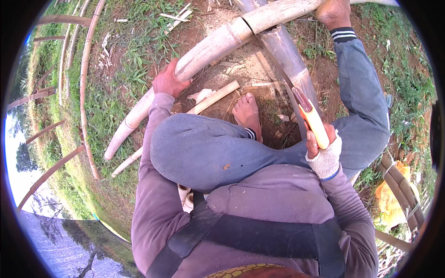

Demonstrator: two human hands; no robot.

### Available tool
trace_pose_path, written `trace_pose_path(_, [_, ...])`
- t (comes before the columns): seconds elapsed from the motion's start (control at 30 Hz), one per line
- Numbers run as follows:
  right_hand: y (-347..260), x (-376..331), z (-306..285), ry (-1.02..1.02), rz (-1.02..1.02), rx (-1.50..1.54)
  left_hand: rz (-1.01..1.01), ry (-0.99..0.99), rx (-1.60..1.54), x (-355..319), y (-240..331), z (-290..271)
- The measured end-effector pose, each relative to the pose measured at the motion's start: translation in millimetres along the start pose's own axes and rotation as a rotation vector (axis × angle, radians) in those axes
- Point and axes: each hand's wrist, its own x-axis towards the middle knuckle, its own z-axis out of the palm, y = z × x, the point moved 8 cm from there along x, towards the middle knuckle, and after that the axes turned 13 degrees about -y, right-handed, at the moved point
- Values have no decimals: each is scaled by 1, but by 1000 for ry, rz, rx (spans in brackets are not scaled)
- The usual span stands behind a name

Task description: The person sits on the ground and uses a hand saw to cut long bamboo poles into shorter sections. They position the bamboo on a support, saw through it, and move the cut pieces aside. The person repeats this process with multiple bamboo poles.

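Observation:
A thick pale bamboo pole (213,44) slants across the front of me, from lower left to upper right. My left hand (169,79) is closed on its left part. In my right hand (323,144), which wears a whitish knitted glove with the fingertips bare, is a hand saw (311,121) with a yellow-and-red handle. Its long narrow blade points up and left to a dark cut in the pole. How deep the blade sits there I cannot tell. One bare foot (334,13) presses on the pole at the upper right.
Under the pole runs a greyish bamboo log (289,53), with pale sawdust beside it. My other bare foot (246,112) stands near a split bamboo piece (215,97). Long thin poles (85,69) form a frame at left. At right are tied bamboo lengths (402,197) and a yellow bag (388,199).

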Motion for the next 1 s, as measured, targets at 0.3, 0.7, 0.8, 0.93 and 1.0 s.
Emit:
trace_pose_path(0.3, [1,172,53,204,21,-51,13,-36,30,7,4,3])
trace_pose_path(0.7, [7,173,57,120,32,-96,57,-26,-10,14,10,-1])
trace_pose_path(0.8, [-9,167,53,134,14,-41,0,-42,41,10,3,-2])
trace_pose_path(0.93, [-29,52,7,-1,-204,-142,-12,-60,5,1,-12,12])
trace_pose_path(1.0, [14,-10,7,16,114,128,-15,-47,-9,4,-5,4])
